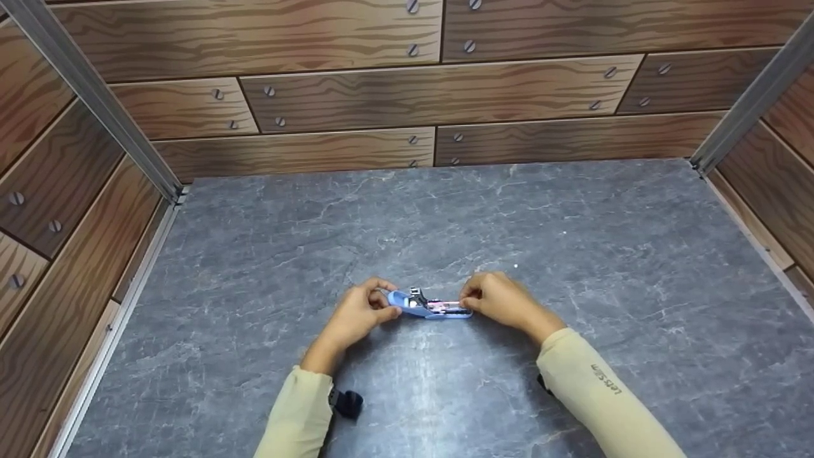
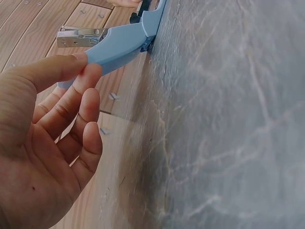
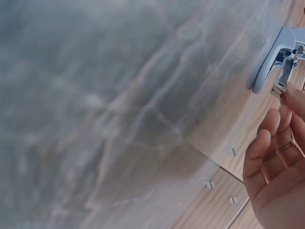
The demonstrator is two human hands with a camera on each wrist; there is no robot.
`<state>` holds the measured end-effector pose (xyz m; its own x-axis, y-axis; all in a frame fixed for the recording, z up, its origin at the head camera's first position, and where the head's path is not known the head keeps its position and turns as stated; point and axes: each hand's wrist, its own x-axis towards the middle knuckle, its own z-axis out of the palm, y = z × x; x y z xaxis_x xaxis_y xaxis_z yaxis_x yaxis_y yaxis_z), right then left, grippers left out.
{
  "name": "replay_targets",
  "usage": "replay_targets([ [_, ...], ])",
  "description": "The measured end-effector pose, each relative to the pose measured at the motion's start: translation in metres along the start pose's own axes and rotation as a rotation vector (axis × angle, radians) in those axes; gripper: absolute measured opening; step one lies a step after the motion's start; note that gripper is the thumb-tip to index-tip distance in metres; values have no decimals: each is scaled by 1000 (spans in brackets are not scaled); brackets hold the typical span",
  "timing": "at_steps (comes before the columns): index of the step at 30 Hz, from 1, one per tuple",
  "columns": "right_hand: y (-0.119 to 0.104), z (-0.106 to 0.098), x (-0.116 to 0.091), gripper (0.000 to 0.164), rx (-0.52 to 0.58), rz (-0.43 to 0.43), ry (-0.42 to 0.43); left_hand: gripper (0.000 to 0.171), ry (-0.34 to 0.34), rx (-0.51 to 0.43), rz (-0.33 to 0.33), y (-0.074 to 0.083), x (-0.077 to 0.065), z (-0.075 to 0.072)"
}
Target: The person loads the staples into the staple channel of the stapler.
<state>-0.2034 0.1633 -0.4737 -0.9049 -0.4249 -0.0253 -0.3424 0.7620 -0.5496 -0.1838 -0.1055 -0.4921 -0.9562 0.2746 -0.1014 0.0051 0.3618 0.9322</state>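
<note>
Light blue stapler [image 1: 412, 311] located between the two hands, folded back and lying lengthwise from one to the other. The outer end of its blue handle is pinched between thumb and index finger of the left hand [image 1: 357, 313]; the remaining fingers are held loosely bent beneath. In the left wrist view this end is seen raised off the gray marbled tabletop [image 1: 267, 273], with a chrome metal block [image 2: 78, 38] jutting out above the pinch. Tip of the metal staple channel [image 3: 285, 74] is pinched by thumb and fingertips of the right hand [image 1: 502, 302]; the exact contact is partly covered by the fingers. The rounded end of the blue base is seen close to the tabletop, just beside the right fingertips; contact cannot be told.

Surroundings, taken from the grip: a wide stretch of tabletop is left beyond both hands, up to the back edge, where the wood-patterned back wall [image 1: 343, 92] is met. Side edges are well apart from either hand and are bordered by the left side wall [image 1: 70, 235] and the right side wall [image 1: 776, 178]. A white speck [image 1: 516, 266] is noted just beyond the right hand. Nearer the body, tabletop is seen between the two sleeved forearms.
</note>
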Motion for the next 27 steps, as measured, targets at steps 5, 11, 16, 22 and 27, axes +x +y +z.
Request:
replay_targets([
  [5,-1,0,0,6,-25,5,0,34,3,-10,-8,0,0,1],
  [11,-1,1,1,6,-13,-27,-13,33,5,-13,-10,-1,0,1],
  [16,-1,2,2,16,18,-90,-59,33,-1,-15,-6,-1,0,0],
  [22,-2,0,3,26,-41,-163,-86,32,-9,-12,10,-1,0,0],
  [27,-3,-2,3,29,-75,-185,-103,32,-12,-14,6,0,-1,0],
])
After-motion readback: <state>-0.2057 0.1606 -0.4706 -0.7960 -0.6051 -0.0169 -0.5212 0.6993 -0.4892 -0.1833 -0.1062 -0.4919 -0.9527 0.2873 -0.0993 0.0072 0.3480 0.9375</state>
